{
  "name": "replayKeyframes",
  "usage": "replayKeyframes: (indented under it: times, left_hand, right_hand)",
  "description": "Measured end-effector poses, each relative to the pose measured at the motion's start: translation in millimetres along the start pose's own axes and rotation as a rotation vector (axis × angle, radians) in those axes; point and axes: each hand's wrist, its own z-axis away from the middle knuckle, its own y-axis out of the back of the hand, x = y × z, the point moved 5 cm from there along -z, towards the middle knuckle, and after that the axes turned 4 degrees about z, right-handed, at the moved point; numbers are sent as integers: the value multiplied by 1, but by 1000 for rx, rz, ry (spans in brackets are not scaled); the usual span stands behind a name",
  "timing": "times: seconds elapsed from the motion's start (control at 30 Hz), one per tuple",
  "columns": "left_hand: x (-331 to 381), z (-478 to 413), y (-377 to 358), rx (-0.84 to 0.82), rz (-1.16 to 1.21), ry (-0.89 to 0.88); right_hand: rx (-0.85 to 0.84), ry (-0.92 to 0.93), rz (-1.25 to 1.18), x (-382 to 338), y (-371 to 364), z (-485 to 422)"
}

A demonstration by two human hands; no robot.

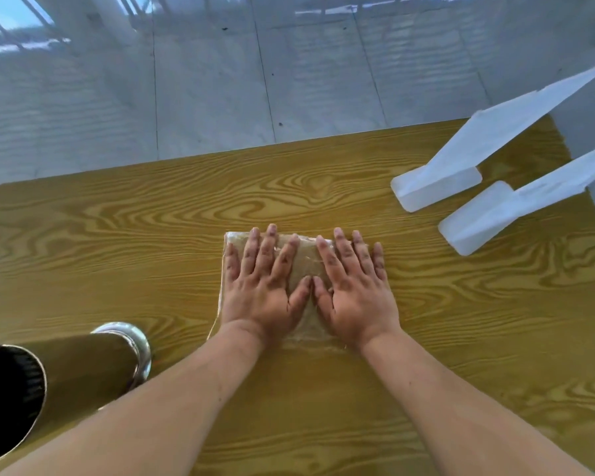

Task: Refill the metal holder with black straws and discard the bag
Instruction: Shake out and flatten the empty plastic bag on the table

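Note:
A clear, empty plastic bag [303,259] lies flat on the wooden table [117,235] in the middle of the view. My left hand [265,283] presses on its left half with straight, spread fingers. My right hand [354,286] presses flat on its right half, and the two thumbs touch. The metal holder [93,362] stands at the lower left, its mirrored side reflecting the wood. Black straws [7,396] fill its open top.
Two white plastic pieces [488,156] stand at the table's far right, leaning toward a white post. The table's far edge runs across the upper view, with a pale tiled floor [220,80] beyond it.

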Motion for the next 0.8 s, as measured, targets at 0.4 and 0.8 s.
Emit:
replayKeyframes:
  times: [0.4,0.8]
  left_hand:
    - [0,-5,-4,-47,-47,36]
    - [1,-6,-3,-92,-50,41]
  right_hand:
    - [-46,-14,72,-2,-2,-5]
    - [-58,-21,91,-3,0,-6]
